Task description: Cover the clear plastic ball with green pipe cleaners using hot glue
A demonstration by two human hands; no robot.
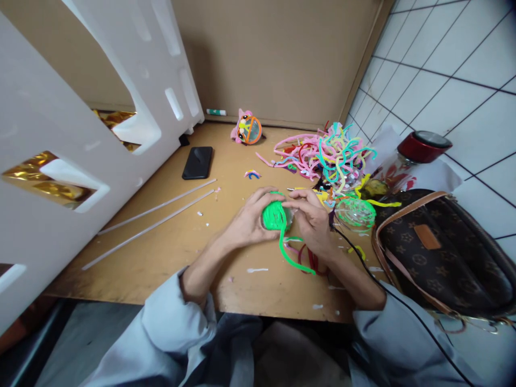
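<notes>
My left hand [250, 219] is wrapped round a small clear ball [274, 216] covered on this side with coiled bright green pipe cleaner. A loose tail of green pipe cleaner [289, 257] hangs from the ball and curves down to the right over the table. My right hand [313, 221] is at the ball's right side, its index finger pressed on the green coil near the top and its other fingers curled. The right thumb is mostly hidden. Below that hand lie dark red pipe cleaners [312, 260].
A heap of pipe cleaners [318, 156], a green-wrapped clear ball [356, 213], a red-lidded jar [423, 146] and a brown bag [447, 252] stand right. A black cable [363, 262] runs past my right arm. Left are a phone [197, 163] and white sticks [157, 221]; behind, a decorated ball [250, 130].
</notes>
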